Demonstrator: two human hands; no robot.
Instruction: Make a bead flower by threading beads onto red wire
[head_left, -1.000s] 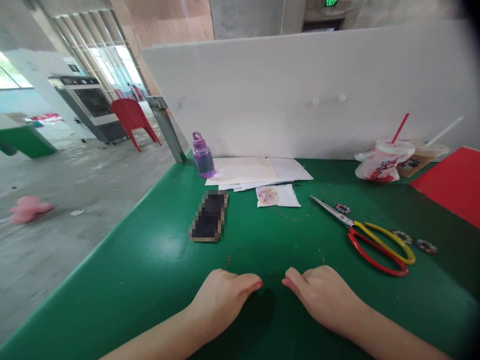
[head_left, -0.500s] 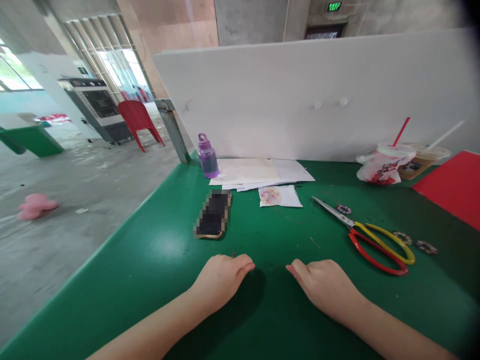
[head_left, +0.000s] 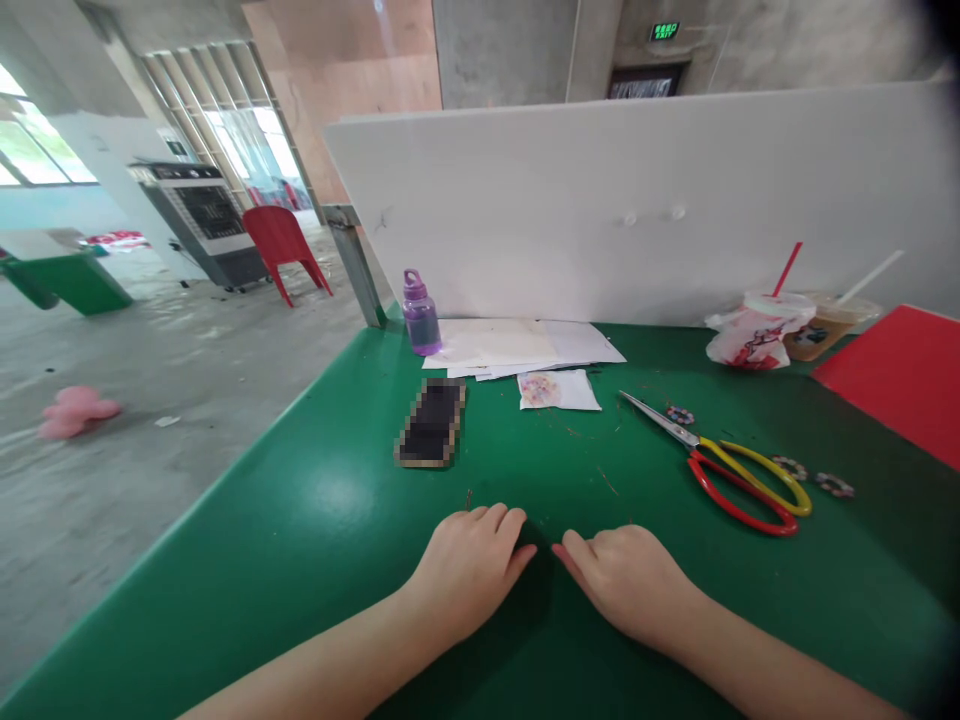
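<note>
- Green lit sign [head_left: 664,31] high on the far wall, above a dark doorway: it carries pale characters, too small and blurred to read.
- White plastic bag [head_left: 739,342] around a lidded cup at the back right of the surface: red printed artwork, with no letters that can be made out.
- Small white packet [head_left: 559,390] lying just in front of the papers: a many-coloured print at its left end, no words legible.
- Dark flat slab [head_left: 433,436] on the surface: pixelated, nothing readable on it.
- No text, brand or number can be read for certain.
</note>
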